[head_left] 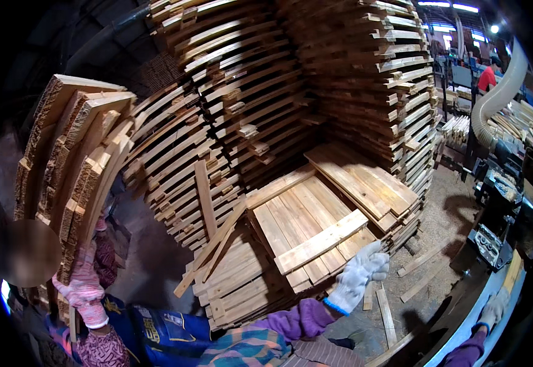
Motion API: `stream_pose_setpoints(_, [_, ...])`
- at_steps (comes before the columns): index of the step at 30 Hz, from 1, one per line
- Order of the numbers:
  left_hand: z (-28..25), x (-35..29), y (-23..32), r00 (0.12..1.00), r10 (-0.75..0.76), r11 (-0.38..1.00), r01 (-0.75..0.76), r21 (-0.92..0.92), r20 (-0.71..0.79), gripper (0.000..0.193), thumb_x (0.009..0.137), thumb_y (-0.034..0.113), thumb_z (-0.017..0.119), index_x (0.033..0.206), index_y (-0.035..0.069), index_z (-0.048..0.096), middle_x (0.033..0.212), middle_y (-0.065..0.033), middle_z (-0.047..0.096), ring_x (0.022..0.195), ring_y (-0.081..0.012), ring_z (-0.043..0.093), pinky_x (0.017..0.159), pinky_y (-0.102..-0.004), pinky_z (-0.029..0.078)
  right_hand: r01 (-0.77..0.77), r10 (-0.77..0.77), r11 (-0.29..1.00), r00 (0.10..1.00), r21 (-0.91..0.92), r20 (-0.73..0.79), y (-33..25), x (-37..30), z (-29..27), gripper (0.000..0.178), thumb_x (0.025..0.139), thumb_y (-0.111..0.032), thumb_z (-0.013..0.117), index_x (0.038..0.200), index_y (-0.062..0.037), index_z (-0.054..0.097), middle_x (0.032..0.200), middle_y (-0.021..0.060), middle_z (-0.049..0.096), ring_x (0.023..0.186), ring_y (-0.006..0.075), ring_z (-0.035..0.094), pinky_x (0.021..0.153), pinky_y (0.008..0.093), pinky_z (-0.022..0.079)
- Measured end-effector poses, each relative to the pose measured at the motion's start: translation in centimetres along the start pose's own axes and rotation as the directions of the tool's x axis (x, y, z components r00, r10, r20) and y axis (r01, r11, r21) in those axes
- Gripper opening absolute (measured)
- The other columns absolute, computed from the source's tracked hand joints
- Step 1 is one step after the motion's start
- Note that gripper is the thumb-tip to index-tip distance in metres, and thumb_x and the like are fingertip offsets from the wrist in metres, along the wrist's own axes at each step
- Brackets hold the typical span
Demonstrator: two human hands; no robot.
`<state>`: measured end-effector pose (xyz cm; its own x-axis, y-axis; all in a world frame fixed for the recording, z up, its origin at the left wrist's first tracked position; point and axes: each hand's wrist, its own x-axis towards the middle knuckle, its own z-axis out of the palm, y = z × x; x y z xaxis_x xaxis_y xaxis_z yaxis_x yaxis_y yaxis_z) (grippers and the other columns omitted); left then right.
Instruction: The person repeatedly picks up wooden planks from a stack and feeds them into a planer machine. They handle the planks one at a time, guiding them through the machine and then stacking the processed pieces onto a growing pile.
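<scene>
My left hand, in a white knitted glove with a blue cuff and a purple sleeve, hovers by the near right corner of a low stack of boards. Its fingers are curled in, and no object shows in them. Across that stack lies a loose pale slat. At the lower right my right hand, in a greyish glove, is closed on the near end of a narrow wooden strip. This strip lies along a blue-grey metal bed, pointing away from me.
On the left, a person's pink-gloved hand supports an upright bundle of planks. Tall slat stacks rise behind. A machine with a ribbed hose stands right. Offcuts and sawdust cover the floor. Another person is far off.
</scene>
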<state>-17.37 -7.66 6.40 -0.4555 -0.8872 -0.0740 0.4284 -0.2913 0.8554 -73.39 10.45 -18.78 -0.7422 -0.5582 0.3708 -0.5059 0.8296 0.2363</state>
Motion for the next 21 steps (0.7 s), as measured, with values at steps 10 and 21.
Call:
stream_pose_setpoints(10, [1.7,-7.6,1.3,0.982,-0.125,0.992,0.123,0.024,0.140,0.060,0.096,0.023,0.064,0.144,-0.002,0.039,0.114,-0.0109,0.063,0.095,-0.0159,0.065,0.082,-0.0303,0.054,0.156,-0.244,0.301,0.966,0.941,-0.083,-8.7,-4.0,-25.3,0.040,0.097,-0.026,0.059,0.132,-0.0060,0.060,0.132,0.0134,0.062,0.123,0.0275,0.057,0.106,0.0355,0.040])
stream_pose_setpoints(21, [1.6,-12.3,0.9,0.953,-0.261,0.959,0.239,0.150,0.154,0.058,0.097,0.024,0.062,0.143,-0.003,0.041,0.111,-0.0127,0.064,0.094,-0.0195,0.066,0.082,-0.0308,0.054,-0.041,-0.532,-0.166,0.845,0.985,-0.055,-14.3,-12.1,-34.6,0.042,0.093,-0.022,0.066,0.128,-0.0003,0.062,0.120,0.0150,0.068,0.110,0.0184,0.064,0.096,0.0284,0.048])
